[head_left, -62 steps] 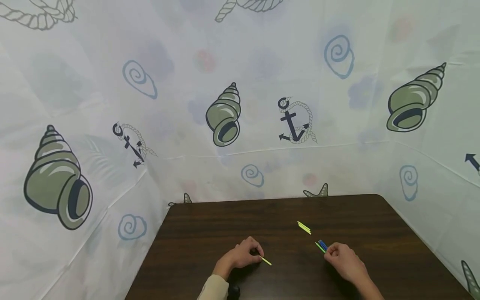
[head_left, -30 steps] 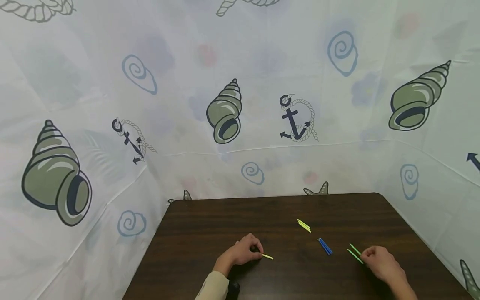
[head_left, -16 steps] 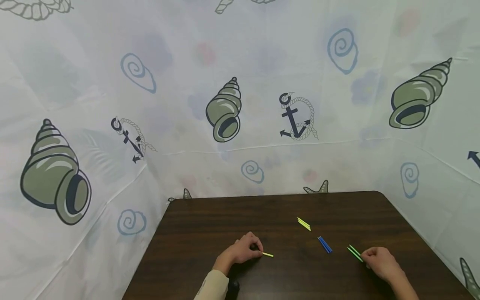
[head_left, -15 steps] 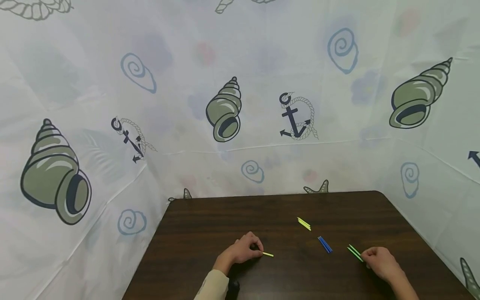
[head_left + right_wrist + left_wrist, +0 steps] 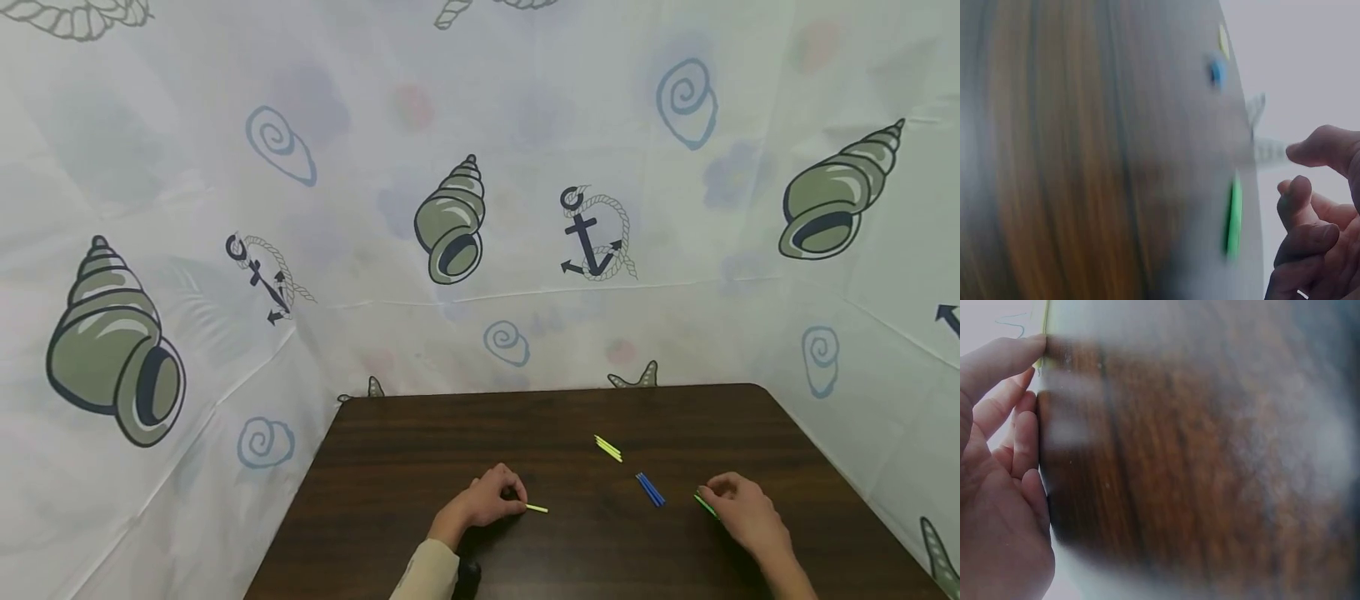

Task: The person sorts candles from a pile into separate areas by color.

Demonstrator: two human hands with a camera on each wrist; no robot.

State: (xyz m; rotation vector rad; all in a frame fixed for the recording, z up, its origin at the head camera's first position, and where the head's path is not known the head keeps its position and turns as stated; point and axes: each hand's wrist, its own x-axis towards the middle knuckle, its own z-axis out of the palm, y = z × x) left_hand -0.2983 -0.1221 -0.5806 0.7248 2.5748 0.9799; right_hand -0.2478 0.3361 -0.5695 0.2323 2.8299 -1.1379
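Note:
My left hand (image 5: pixel 483 498) pinches a short thin yellow stick (image 5: pixel 537 508) between thumb and index finger, low over the table. In the left wrist view the thumb and index meet on that yellow stick (image 5: pixel 1045 319). Over at the right, my right hand (image 5: pixel 745 510) hovers by the green sticks (image 5: pixel 705 504) and partly covers them. Its thumb and fingertips stand apart with nothing between them in the right wrist view, and a green stick (image 5: pixel 1234 215) lies on the tabletop beside them. Several blue sticks (image 5: pixel 650 489) lie side by side left of the right hand.
Farther back lies a group of yellow sticks (image 5: pixel 608 448). The dark wooden table (image 5: pixel 450 433) has its back edge against a white curtain (image 5: pixel 360 208) printed with shells and anchors. A black object (image 5: pixel 468 575) sits by the left wrist's beige sleeve (image 5: pixel 427 573).
The right hand went from the blue sticks to the right with green sticks, set them side by side, then let go and shifted slightly left and up. The left hand stays in place.

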